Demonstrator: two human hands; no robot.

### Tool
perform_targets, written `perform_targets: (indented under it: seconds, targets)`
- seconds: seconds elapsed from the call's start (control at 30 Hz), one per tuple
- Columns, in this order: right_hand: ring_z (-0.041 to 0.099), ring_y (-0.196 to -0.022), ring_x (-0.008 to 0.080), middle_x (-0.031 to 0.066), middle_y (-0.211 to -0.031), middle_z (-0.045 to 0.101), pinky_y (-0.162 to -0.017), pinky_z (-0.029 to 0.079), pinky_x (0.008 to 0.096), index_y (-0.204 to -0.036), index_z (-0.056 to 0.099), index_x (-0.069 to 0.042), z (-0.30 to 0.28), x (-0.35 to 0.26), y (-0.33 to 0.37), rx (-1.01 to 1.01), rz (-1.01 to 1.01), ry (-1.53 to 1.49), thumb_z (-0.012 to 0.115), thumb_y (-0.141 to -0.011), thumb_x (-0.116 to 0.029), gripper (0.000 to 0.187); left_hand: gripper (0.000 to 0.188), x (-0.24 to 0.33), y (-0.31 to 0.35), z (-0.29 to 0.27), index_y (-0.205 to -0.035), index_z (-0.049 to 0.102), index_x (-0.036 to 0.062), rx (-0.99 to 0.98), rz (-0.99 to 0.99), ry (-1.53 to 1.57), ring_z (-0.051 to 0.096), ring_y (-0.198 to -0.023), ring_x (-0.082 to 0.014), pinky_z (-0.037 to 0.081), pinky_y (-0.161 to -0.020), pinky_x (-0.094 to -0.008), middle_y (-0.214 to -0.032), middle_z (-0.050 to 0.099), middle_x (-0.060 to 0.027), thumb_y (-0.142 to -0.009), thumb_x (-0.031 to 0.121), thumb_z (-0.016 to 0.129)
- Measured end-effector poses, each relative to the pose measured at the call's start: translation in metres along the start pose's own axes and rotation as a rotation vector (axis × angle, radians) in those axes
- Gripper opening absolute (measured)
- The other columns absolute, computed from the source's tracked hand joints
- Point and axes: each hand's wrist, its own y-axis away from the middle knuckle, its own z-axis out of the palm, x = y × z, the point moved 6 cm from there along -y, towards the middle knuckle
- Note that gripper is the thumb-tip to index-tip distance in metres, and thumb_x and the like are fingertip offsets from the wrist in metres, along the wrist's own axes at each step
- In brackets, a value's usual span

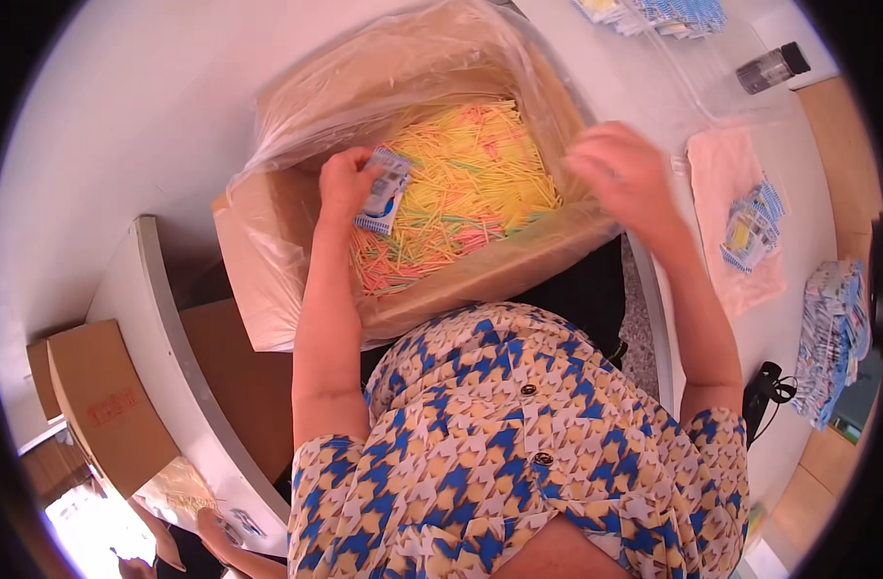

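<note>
Left hand (pixel 343 185) pinches blue-and-white packet (pixel 386 191) over pastel sticks (pixel 475 159) inside plastic-lined carton (pixel 260 314); right hand (pixel 623 176), blurred, well apart, grip unclear. Work seemingly midway: more packets (pixel 752 230) on pink cloth (pixel 719 159), sticks plentiful.

Glossy plastic packet (pixel 384 198), matt cardboard box (pixel 251 288); shiny, crinkled plastic liner (pixel 393 69)

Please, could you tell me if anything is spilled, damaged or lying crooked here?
Nothing appears spilled or damaged: the coloured sticks lie inside the lined cardboard box, where the left hand holds a blue-and-white packet. Slightly untidy only: the packets on the pink cloth overlap at different angles.
</note>
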Motion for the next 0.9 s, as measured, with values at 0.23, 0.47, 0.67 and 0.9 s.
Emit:
perform_targets:
  seconds: [0.23, 0.47, 0.67, 0.9]
  targets:
    - [0.053, -0.062, 0.0187, 0.0097, -0.072, 0.060, -0.059, 0.044, 0.0318, -0.080, 0.061, 0.001, 0.144, -0.007, -0.071, -0.395, 0.218, -0.171, 0.066, -0.082, -0.027, 0.029, 0.011, 0.078, 0.015, 0.007, -0.096, 0.062, -0.0006, -0.339, 0.159, 0.837, 0.058, -0.074, -0.0048, 0.047, -0.066, -0.0219, -0.085, 0.066, -0.0001, -0.089, 0.006, 0.058]
    - [0.040, -0.053, 0.0103, 0.0049, -0.061, 0.051, -0.049, 0.036, 0.0314, -0.076, 0.057, 0.003, 0.123, 0.002, -0.078, -0.206, 0.048, -0.258, 0.063, -0.085, -0.018, 0.024, 0.016, 0.097, 0.018, 0.017, -0.097, 0.066, -0.0011, -0.268, 0.133, 0.734, 0.054, -0.068, -0.0042, 0.045, -0.061, -0.0227, -0.080, 0.065, 0.0018, -0.090, 0.011, 0.057]
    - [0.046, -0.051, 0.0138, 0.0080, -0.061, 0.050, -0.052, 0.044, 0.0298, -0.075, 0.058, -0.001, 0.132, 0.042, -0.041, -0.689, 0.518, -0.523, 0.065, -0.079, -0.012, 0.014, 0.012, 0.104, 0.023, -0.004, -0.084, 0.067, -0.0010, 0.084, 0.208, 0.306, 0.049, -0.057, -0.0059, 0.043, -0.054, -0.0268, -0.062, 0.063, -0.0030, -0.082, 0.011, 0.064]
    - [0.065, -0.086, 0.0303, 0.0150, -0.085, 0.066, -0.073, 0.052, 0.0387, -0.081, 0.067, -0.005, 0.160, 0.078, 0.023, -1.010, -0.204, 0.643, 0.052, -0.078, -0.004, 0.015, 0.015, 0.101, 0.023, 0.007, -0.083, 0.071, 0.0026, 0.080, 0.202, 0.502, 0.056, -0.056, -0.0066, 0.045, -0.055, -0.0264, -0.061, 0.064, -0.0059, -0.077, 0.016, 0.070]
